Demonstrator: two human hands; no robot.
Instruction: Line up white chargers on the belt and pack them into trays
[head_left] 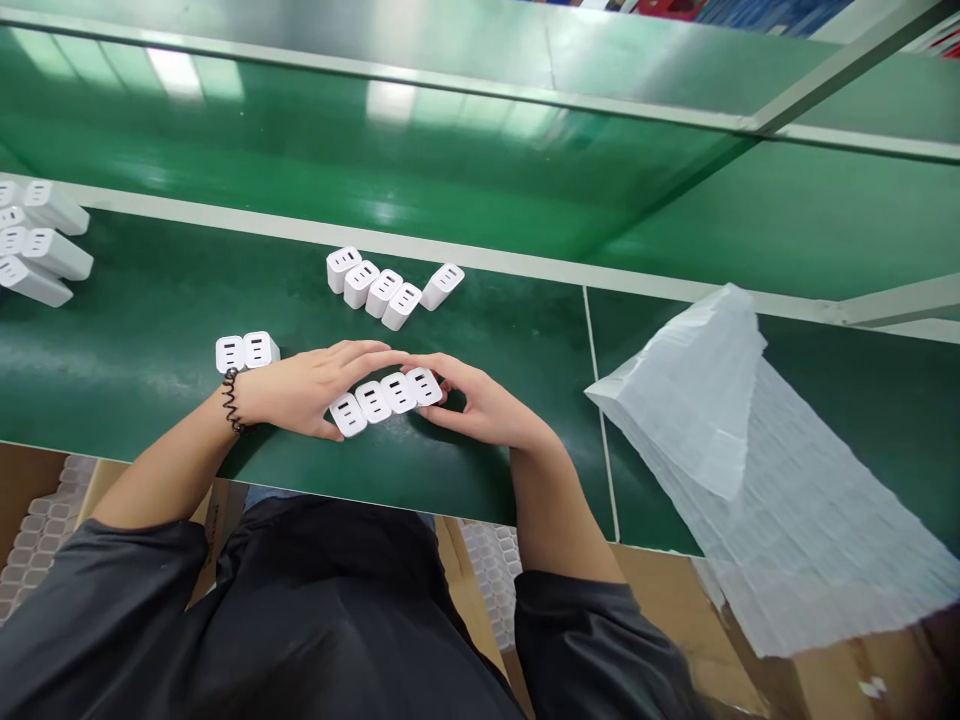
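A slanting row of several white USB charger blocks (386, 396) stands on the green table, slotted faces up. My left hand (315, 385) curves round the row's left end, thumb in front and fingers along the back. At the right end, my right hand (480, 400) grips the last block between thumb and fingers. The fingertips of both hands meet behind the row. Two more white chargers (246, 351) sit side by side just beyond my left wrist, partly hidden by it.
Farther back is another group of white chargers (385, 292), one leaning apart. More chargers (52, 255) are stacked at the far left. A translucent white sheet (757, 450) hangs over the table's front edge at right. Below are boxes of clear-looking pieces (46, 530). A metal-framed shelf (480, 95) spans the back.
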